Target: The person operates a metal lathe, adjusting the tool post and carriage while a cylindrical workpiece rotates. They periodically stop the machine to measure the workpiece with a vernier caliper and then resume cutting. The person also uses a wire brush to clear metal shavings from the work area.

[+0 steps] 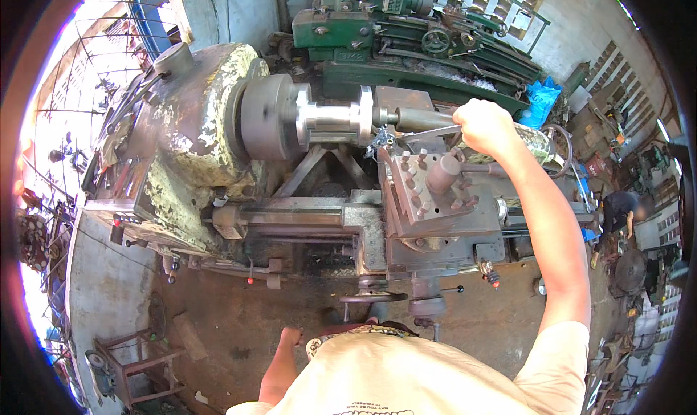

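My right hand point(488, 128) is closed in a fist around one end of a thin metal bar point(434, 133), above the lathe's tailstock side. The bar's other end reaches toward a tangle of metal shavings point(382, 140) beside the tool post point(435, 186). Just left of there, a shiny flanged metal workpiece point(334, 117) sits between the chuck point(272, 117) and the tailstock centre point(388, 116). The chuck and workpiece look smeared, as if spinning. My left hand point(292, 336) hangs low by my side, away from the lathe; its fingers are too small to make out.
A handwheel point(373, 297) and levers stick out from the lathe's front. Behind stands a green lathe point(421, 45), with a blue plastic bag point(541, 101) at its right end. A wooden stool-like frame point(138, 364) stands lower left. Another person point(623, 210) bends at the far right.
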`<action>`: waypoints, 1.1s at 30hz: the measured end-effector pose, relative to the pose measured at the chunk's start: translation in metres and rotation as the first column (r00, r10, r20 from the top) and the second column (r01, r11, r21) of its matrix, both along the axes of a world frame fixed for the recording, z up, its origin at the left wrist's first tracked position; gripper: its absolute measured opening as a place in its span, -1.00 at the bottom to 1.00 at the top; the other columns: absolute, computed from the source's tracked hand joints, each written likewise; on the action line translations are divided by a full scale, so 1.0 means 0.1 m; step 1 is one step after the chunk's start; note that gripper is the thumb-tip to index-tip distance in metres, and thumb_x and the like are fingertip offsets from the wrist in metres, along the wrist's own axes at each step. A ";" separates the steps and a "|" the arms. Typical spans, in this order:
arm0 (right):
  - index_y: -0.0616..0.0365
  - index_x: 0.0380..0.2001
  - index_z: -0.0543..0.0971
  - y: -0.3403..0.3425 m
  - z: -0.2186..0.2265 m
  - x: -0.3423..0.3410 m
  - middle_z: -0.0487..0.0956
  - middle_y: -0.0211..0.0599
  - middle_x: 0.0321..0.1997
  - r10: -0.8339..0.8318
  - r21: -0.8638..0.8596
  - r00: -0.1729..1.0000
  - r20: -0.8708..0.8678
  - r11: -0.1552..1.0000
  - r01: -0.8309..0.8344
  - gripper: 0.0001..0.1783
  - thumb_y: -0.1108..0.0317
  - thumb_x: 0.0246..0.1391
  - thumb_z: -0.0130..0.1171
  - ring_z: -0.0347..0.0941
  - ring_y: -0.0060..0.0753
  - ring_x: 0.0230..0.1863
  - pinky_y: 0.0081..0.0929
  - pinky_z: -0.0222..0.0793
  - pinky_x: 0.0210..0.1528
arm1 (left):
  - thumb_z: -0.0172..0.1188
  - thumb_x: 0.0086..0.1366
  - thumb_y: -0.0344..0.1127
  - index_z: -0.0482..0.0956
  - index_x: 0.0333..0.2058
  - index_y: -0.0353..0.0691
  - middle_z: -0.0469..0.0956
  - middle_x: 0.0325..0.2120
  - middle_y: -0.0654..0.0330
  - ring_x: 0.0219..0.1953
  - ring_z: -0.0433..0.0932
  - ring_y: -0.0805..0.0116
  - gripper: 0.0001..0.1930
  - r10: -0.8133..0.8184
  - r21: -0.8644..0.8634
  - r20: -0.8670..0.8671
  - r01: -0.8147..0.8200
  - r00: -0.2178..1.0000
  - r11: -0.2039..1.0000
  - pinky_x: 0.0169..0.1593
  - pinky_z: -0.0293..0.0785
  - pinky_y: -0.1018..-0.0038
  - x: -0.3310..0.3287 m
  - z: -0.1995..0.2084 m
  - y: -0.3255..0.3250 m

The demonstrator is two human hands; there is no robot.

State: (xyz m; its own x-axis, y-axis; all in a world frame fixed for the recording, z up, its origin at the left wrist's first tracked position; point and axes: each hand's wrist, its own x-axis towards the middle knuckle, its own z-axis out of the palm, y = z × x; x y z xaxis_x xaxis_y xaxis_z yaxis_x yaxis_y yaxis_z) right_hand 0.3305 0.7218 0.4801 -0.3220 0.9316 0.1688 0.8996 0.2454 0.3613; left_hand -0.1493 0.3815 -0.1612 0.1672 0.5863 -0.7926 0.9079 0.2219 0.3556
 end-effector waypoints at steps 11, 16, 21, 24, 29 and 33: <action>0.05 -0.41 0.69 -0.08 0.11 0.03 0.65 -0.06 -0.31 0.017 -0.084 0.998 0.058 0.996 -0.012 -0.79 0.43 -0.09 0.09 0.62 0.00 -0.21 -0.16 0.55 -0.17 | 0.06 0.30 -0.22 0.66 -0.38 -0.21 0.64 -0.55 0.21 -0.56 0.61 0.35 -0.75 0.063 0.172 0.085 -0.077 0.994 0.982 -0.48 0.50 0.38 0.08 0.03 -0.01; 0.07 -0.41 0.69 0.02 0.03 -0.03 0.65 -0.06 -0.33 -0.036 -0.064 0.998 -0.054 0.997 0.032 -0.78 0.44 -0.10 0.08 0.61 0.02 -0.20 -0.14 0.54 -0.17 | 0.20 0.28 -0.28 0.60 -0.45 -0.27 0.53 -0.66 0.18 -0.69 0.48 0.39 -0.81 0.612 -0.078 0.246 -0.614 0.751 0.785 -0.60 0.35 0.41 0.32 0.28 0.24; 0.04 -0.43 0.67 -0.02 0.04 0.02 0.63 -0.09 -0.32 -0.041 -0.062 0.999 -0.036 0.997 0.039 -0.82 0.40 -0.10 0.10 0.58 0.01 -0.20 -0.13 0.51 -0.21 | 0.20 0.31 -0.17 0.65 -0.43 -0.32 0.59 -0.58 0.15 -0.64 0.53 0.35 -0.71 0.752 -0.195 0.189 -0.726 0.632 0.659 -0.58 0.41 0.32 0.38 0.43 0.32; 0.08 -0.42 0.68 0.04 0.04 -0.01 0.64 -0.04 -0.33 0.044 -0.085 0.999 0.024 0.995 -0.042 -0.79 0.45 -0.11 0.08 0.60 0.03 -0.21 -0.15 0.54 -0.18 | 0.16 0.31 -0.18 0.63 -0.42 -0.27 0.58 -0.62 0.16 -0.66 0.54 0.35 -0.73 -0.163 0.203 -0.018 0.163 0.987 0.966 -0.56 0.44 0.39 0.30 0.41 0.30; 0.08 -0.44 0.67 0.10 -0.08 0.01 0.63 -0.05 -0.36 0.002 -0.080 0.998 -0.056 0.997 -0.007 -0.83 0.41 -0.13 0.10 0.59 0.03 -0.25 -0.12 0.52 -0.23 | 0.13 0.30 -0.14 0.66 -0.41 -0.22 0.61 -0.60 0.15 -0.61 0.57 0.33 -0.72 0.394 -0.046 0.098 -0.391 0.914 0.919 -0.48 0.50 0.38 0.25 0.36 0.19; 0.09 -0.46 0.65 0.08 -0.14 0.10 0.63 -0.05 -0.39 0.097 -0.007 0.994 -0.057 0.995 -0.098 -0.85 0.40 -0.12 0.12 0.59 0.04 -0.27 -0.09 0.51 -0.24 | 0.16 0.28 -0.13 0.66 -0.44 -0.23 0.60 -0.62 0.16 -0.62 0.56 0.34 -0.71 0.392 -0.018 0.078 -0.392 0.917 0.920 -0.50 0.47 0.36 0.29 0.42 0.18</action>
